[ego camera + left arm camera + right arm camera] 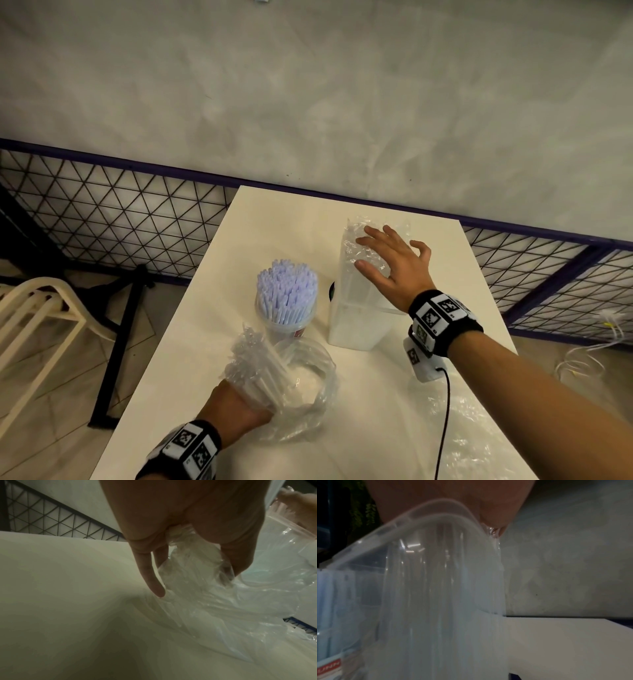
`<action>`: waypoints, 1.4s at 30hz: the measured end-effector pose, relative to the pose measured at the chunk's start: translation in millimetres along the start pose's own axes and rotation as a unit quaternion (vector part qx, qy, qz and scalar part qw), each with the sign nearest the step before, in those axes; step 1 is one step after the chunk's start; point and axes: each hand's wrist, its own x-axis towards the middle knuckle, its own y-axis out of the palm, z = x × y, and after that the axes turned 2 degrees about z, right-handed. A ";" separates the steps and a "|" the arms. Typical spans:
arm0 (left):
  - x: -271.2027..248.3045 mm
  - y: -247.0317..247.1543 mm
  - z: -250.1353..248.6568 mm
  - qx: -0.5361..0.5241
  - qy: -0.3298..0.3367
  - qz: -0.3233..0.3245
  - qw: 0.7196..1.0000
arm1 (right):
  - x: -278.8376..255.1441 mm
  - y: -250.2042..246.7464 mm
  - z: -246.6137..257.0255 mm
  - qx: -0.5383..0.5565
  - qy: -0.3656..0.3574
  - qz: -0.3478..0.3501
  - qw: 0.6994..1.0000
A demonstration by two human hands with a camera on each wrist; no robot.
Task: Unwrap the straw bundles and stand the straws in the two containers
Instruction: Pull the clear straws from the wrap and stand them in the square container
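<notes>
A round tub [287, 327] on the white table [191, 342] is packed with upright lilac straws [287, 287]. To its right stands a tall translucent container [352, 318] [436, 588] with clear-wrapped straws [363, 236] sticking out of its top. My right hand [387, 260] [488, 513] lies over those straws, fingers spread and straight. Near the front edge my left hand [239, 407] [197, 580] grips a straw bundle [263, 370] [193, 566] in crumpled clear wrap, tilted away from me toward the tub.
Loose clear wrap [472, 431] lies on the table at the front right, beside a black cable [445, 411]. A wire-mesh fence [102, 212] runs behind the table. A cream chair [37, 308] and a black table leg [120, 342] stand at the left.
</notes>
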 end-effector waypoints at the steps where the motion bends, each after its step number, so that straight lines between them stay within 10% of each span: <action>1: 0.4 -0.4 0.3 0.007 0.000 0.001 1.000 | -0.6 -0.5 0.3 0.015 0.007 -0.007 1.000; 14: 9.6 5.6 6.2 0.078 -0.006 -0.011 0.997 | -12.2 -18.7 9.2 -0.130 -0.047 0.035 0.990; 18: 7.7 4.9 2.4 0.093 0.001 -0.001 0.996 | -31.2 -28.1 59.5 -0.030 -0.181 -0.102 0.978; 20: 5.5 3.8 3.5 0.100 0.018 -0.001 0.995 | -47.0 -13.5 89.4 0.074 -0.253 -0.036 0.964; 26: 14.7 4.9 12.5 0.066 0.006 0.030 0.997 | -65.8 43.2 127.8 0.236 -0.104 0.319 0.912; 42: 4.8 4.7 -3.6 -0.025 0.062 -0.004 0.998 | -81.0 73.9 128.8 0.304 -0.011 0.188 0.934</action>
